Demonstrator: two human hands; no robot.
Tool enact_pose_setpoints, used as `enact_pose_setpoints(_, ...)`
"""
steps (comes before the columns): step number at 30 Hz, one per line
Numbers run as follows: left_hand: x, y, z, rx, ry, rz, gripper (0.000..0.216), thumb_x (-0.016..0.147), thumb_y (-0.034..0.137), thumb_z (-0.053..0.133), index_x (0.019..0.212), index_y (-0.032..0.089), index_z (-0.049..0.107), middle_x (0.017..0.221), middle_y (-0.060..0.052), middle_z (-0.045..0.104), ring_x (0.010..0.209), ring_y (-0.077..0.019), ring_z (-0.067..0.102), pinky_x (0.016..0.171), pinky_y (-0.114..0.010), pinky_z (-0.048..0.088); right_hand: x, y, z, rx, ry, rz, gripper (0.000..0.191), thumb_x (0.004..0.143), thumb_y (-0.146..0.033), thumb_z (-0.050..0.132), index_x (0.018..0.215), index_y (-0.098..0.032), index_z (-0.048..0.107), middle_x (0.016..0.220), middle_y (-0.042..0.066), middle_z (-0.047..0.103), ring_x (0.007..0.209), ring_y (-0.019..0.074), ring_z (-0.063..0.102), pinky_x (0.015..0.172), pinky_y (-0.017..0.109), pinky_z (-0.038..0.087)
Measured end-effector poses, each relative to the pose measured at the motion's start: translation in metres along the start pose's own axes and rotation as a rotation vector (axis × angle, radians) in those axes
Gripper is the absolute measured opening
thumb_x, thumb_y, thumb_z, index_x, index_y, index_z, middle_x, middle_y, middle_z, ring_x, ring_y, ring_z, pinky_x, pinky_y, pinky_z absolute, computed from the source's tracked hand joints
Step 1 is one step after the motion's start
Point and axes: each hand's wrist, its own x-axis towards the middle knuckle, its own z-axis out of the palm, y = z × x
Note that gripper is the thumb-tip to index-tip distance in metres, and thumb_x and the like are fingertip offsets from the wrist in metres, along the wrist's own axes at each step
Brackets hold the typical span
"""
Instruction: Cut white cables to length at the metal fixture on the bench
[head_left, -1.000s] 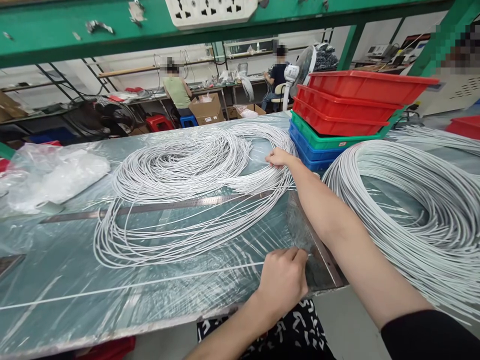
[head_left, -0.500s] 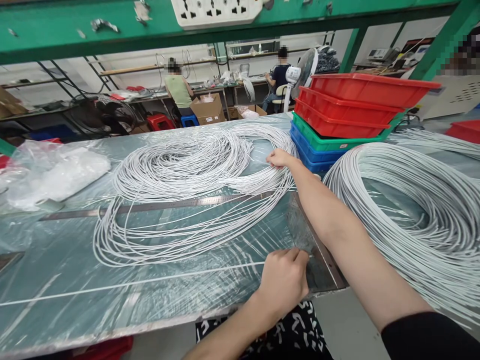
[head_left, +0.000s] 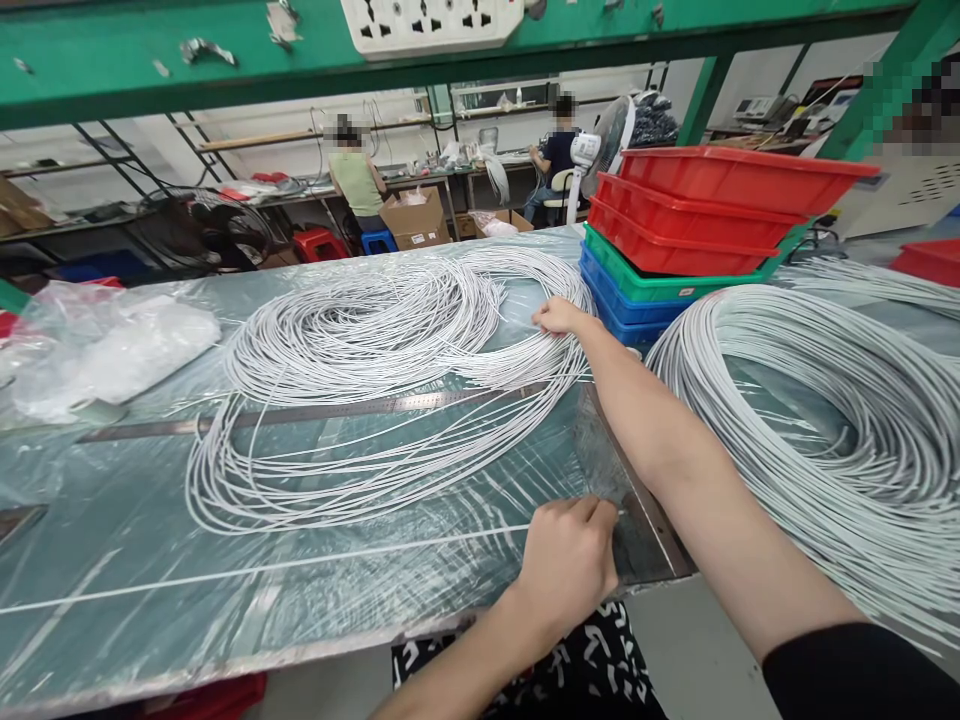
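Observation:
My left hand is closed around a white cable near the table's front edge. A short tip of that cable shows past my fingers, and the rest runs left out of view. Farther back, my right hand has its fingers pinched together over the right side of a loose coil of white cables. Cable ends lie by its fingertips; what it grips is too small to make out. Looser loops of cable spread toward me, partly over a long steel ruler.
Stacked red, green and blue trays stand behind my right arm. A large cable coil lies to the right. Clear plastic bags sit at left. A dark metal plate lies by my left hand. Two people work in the background.

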Motion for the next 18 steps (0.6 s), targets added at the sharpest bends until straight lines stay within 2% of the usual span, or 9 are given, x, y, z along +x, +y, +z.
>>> enact_pose_setpoints(18,-0.0007,0.0,0.0012,-0.012,0.02,-0.01,0.017,0.081,0.007,0.045,0.069,0.019,0.045,0.06,0.003,0.046,0.048,-0.012,0.033,0.048,-0.029,0.021,0.0068,0.0041,0.0027,-0.041,0.003,-0.029,0.021,0.09,-0.025,0.051,0.086,-0.011,0.066,0.081,0.007,0.067,0.051,0.0102,0.053,0.045,0.02,0.039)
